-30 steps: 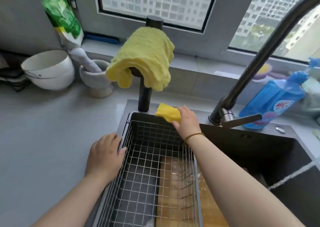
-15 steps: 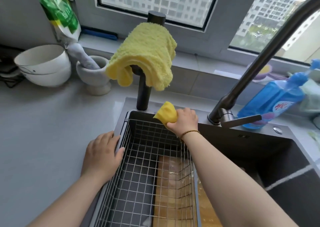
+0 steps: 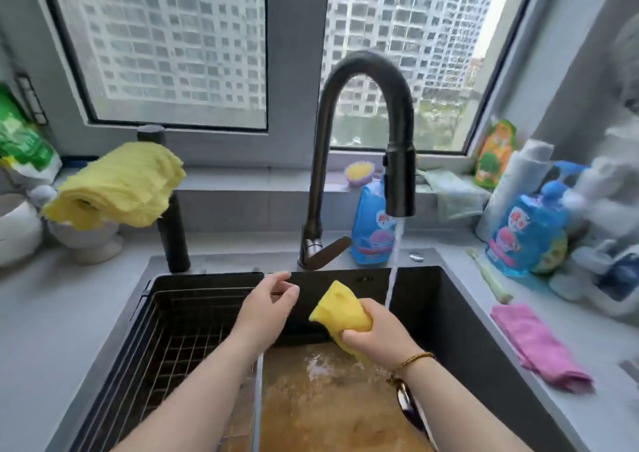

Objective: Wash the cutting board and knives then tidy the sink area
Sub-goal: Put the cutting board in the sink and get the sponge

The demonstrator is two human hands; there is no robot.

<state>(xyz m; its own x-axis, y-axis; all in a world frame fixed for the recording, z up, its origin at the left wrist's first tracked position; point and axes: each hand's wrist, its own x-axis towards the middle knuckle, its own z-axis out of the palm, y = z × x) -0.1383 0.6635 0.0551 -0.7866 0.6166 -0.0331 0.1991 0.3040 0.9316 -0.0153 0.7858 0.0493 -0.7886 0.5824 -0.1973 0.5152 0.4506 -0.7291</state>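
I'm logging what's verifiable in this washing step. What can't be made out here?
Head view:
- Cutting board: near end cut off by the bottom edge; left part behind the wire basket.
- Dark object under the right forearm: half covered, knife or not unclear.
- Blue bottle at far right: motion blur, label unreadable.

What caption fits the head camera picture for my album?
Right hand grips a yellow sponge near water running from the faucet, over the cutting board.
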